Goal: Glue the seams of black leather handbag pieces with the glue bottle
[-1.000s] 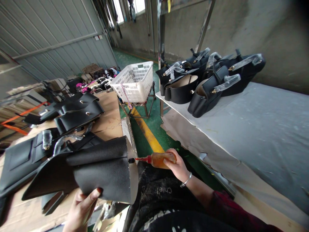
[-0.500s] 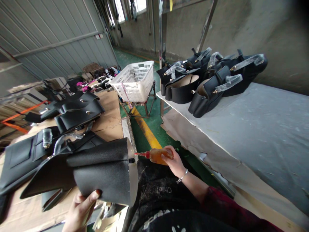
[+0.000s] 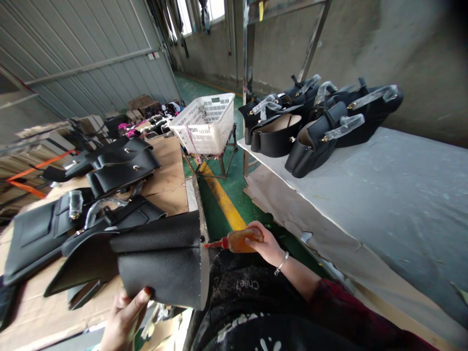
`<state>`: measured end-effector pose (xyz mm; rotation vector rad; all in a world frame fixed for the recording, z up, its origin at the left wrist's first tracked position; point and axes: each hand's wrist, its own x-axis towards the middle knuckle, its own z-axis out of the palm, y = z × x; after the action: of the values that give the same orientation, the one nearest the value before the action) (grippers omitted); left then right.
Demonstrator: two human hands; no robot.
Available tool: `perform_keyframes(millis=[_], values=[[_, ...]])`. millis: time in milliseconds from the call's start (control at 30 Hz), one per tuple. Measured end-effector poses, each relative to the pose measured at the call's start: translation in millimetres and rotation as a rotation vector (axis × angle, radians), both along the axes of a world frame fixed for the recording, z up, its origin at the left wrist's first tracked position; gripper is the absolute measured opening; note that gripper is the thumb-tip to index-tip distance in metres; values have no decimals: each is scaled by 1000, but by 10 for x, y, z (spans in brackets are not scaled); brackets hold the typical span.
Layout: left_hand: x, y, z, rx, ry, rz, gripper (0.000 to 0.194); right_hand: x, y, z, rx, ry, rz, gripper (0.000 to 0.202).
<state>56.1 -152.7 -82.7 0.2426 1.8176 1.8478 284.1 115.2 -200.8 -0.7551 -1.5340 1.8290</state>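
My left hand [image 3: 127, 314] pinches the lower edge of a black leather bag piece [image 3: 161, 273], thumb on top and fingers underneath. The piece spreads across the left table's edge, and its pale inner border [image 3: 204, 278] faces my right hand. In my right hand [image 3: 265, 243] lies a squeeze bottle [image 3: 241, 241] of amber liquid with a red nozzle, held on its side. The nozzle tip points left at the pale border, right by a small dark spot near the seam. Whether it touches the border I cannot tell.
Black bags [image 3: 120, 165] lie on the cardboard-covered table [image 3: 170, 156] to the left. More black bags [image 3: 318, 131] with plastic-wrapped handles stand on a grey-topped table [image 3: 402, 195] to the right. A white plastic basket [image 3: 208, 129] rests on a metal stand between them.
The bag piece has shifted slightly right in view. The bottle has dropped a little, and its nozzle now sits lower along the pale border, closer to it.
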Motion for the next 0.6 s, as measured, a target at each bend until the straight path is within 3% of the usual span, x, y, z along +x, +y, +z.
perform_keyframes(millis=[100,300,433,600], values=[[-43,-56,-20,5,-9,-32,48,47,-18,-21,-36,-11,39,39],[-40,-48,-10,-5,1,34,41,177,-60,13,-100,5,187,36],[-37,-60,-26,-60,15,41,34,190,-54,18,-47,-46,90,34],[-58,-108,-63,-74,-7,45,35,102,-47,17,-113,41,12,39]])
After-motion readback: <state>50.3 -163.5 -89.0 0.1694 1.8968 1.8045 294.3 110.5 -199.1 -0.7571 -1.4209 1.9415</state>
